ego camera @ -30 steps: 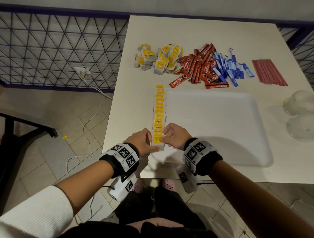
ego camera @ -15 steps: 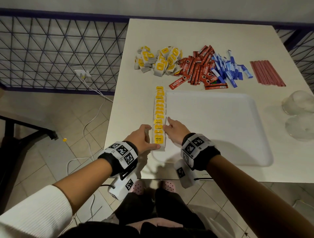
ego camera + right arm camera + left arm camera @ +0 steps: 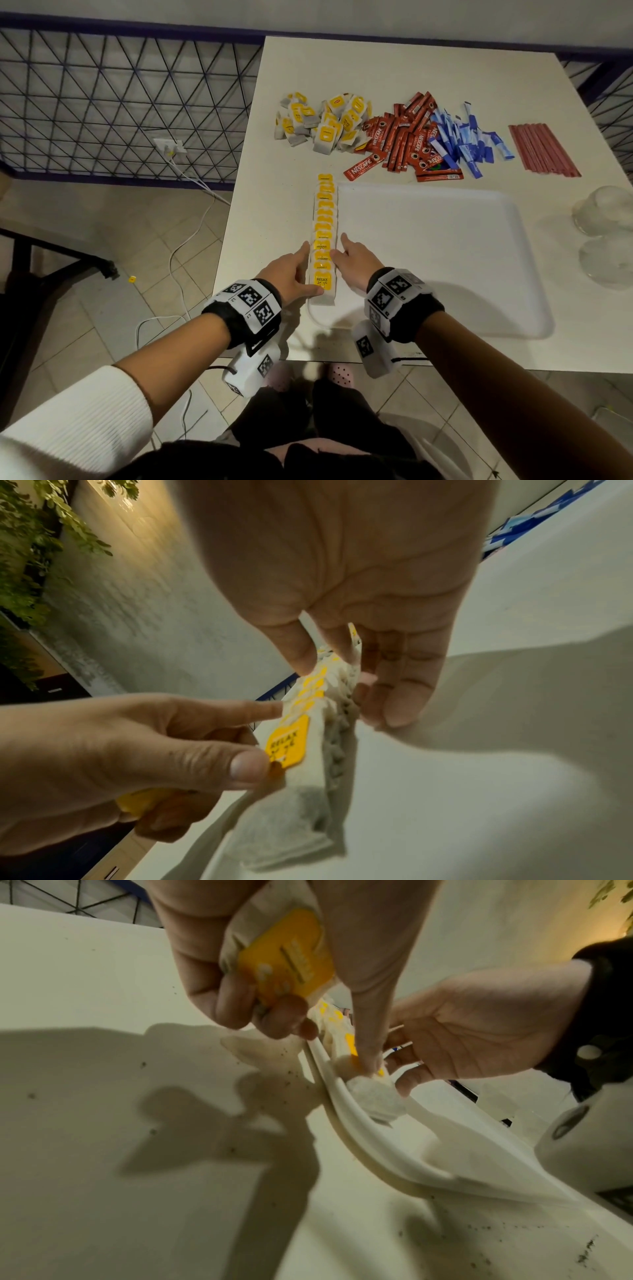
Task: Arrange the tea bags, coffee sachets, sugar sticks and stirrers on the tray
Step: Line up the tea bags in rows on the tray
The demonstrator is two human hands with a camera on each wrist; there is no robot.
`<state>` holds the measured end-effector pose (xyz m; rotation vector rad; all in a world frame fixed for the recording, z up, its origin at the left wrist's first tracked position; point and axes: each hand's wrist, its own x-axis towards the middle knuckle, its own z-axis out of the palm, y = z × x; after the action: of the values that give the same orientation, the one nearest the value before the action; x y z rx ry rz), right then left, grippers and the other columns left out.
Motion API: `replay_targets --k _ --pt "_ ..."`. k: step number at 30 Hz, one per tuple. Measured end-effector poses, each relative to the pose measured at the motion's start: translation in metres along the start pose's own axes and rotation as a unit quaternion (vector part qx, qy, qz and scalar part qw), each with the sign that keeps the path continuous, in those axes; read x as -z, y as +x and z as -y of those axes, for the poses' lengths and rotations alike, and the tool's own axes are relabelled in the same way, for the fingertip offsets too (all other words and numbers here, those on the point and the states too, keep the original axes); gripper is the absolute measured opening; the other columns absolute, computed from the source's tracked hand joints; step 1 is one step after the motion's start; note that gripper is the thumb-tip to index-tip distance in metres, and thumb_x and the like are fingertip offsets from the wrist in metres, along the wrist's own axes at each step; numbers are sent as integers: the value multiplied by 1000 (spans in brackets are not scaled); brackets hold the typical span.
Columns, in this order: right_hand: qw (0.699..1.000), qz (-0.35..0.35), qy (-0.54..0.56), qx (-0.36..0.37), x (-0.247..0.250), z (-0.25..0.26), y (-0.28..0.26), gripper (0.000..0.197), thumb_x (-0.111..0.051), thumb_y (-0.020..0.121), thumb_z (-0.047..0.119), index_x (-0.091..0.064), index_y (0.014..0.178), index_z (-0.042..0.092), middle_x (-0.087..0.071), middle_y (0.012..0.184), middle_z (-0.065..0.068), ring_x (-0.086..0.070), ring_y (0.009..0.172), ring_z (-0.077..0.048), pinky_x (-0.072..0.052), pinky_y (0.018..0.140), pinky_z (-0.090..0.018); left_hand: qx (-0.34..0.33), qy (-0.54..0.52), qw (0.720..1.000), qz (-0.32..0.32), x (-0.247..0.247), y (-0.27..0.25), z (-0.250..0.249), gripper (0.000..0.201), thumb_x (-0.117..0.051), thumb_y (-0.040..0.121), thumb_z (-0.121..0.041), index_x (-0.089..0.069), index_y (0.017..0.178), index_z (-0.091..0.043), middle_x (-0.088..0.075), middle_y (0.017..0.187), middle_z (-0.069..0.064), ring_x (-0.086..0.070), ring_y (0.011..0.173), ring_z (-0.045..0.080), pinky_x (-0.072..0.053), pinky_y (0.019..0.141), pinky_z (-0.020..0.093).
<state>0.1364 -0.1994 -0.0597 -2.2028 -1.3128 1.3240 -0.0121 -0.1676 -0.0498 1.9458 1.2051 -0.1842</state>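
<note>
A row of yellow-tagged tea bags (image 3: 323, 236) lies overlapped along the left edge of the white tray (image 3: 445, 260). My left hand (image 3: 310, 270) flanks the row's near end, index finger stretched along its left side, thumb on the nearest tag. Its other fingers curl round a spare tea bag (image 3: 284, 958) in the palm. My right hand (image 3: 342, 251) lies flat against the row's right side, fingers straight. At the back of the table are a loose tea bag pile (image 3: 325, 123), red coffee sachets (image 3: 404, 140), blue sugar sticks (image 3: 462, 140) and red stirrers (image 3: 543, 150).
Two clear glass pieces (image 3: 603, 212) stand on the table right of the tray. The table's left edge runs close beside the tea bag row, with floor, a cable and a wire fence (image 3: 120, 102) beyond.
Both hands have slid forward along the tea bag row from its near end. Their fingers have gone from curled at the nearest bag to stretched along the row's sides.
</note>
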Motion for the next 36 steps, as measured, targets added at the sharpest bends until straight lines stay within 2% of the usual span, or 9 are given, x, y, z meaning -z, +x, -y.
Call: replay_targets --k 5,8,11,14,20,26,30,32,36 --pt "995 -16 80 56 13 6 -23 54 -48 95 30 -31 144 14 -48 101 -4 -52 89 -16 -40 87 -31 55 -116 991 -41 16 -5 -5 53 -49 90 -49 -42 135 -22 -51 94 -2 -55 95 22 -40 80 26" --pt "987 39 142 70 19 16 -37 35 -59 89 30 -53 122 19 -54 85 -2 -53 70 -13 -44 71 -31 79 -265 961 -9 30 -1 -12 47 -28 97 -50 -54 114 -14 -50 71 -1 -49 59 17 -35 52 23" --pt "970 79 222 65 22 29 -46 18 -63 86 30 -57 101 21 -57 75 -1 -54 62 -13 -47 61 -26 90 -449 889 30 39 -2 -19 41 -27 98 -46 -53 95 -15 -53 48 -3 -48 39 11 -37 40 16" --pt "959 86 265 53 24 37 -49 15 -64 85 29 -55 90 18 -59 71 -5 -56 53 -13 -52 55 -27 83 -495 864 33 42 -3 -23 35 -32 99 -40 -56 92 -15 -56 65 4 -57 46 14 -48 45 18" --pt "946 91 306 61 31 39 -47 21 -64 86 16 -55 104 9 -61 74 -12 -58 47 -12 -55 51 -27 61 -554 830 24 43 -7 -21 23 -40 94 -9 -63 96 -10 -55 88 14 -60 74 26 -56 59 24" --pt "955 87 260 110 37 35 -44 24 -63 86 12 -60 110 14 -59 77 -1 -56 61 -13 -49 55 -18 29 -560 824 80 42 -9 -18 32 -39 94 -5 -61 117 -9 -68 109 16 -71 82 23 -58 70 22" --pt "973 27 195 123 36 32 -40 9 -65 84 12 -59 91 15 -53 75 3 -50 62 -13 -43 56 -17 29 -545 837 37 35 -13 -21 19 -41 96 -3 -59 96 -9 -72 71 6 -70 60 16 -57 59 19" --pt "973 3 195 123 37 31 -39 14 -66 84 11 -56 78 19 -52 73 3 -48 61 -12 -41 54 -16 22 -508 861 20 30 -12 -20 12 -48 94 -4 -58 92 -11 -70 72 6 -69 60 13 -56 57 18" --pt "973 1 198 116 38 28 -38 20 -65 84 9 -55 71 21 -53 72 4 -48 61 -9 -41 56 -17 6 -431 902 3 24 -12 -15 12 -52 91 -3 -61 95 -11 -63 95 10 -61 83 15 -51 86 24"
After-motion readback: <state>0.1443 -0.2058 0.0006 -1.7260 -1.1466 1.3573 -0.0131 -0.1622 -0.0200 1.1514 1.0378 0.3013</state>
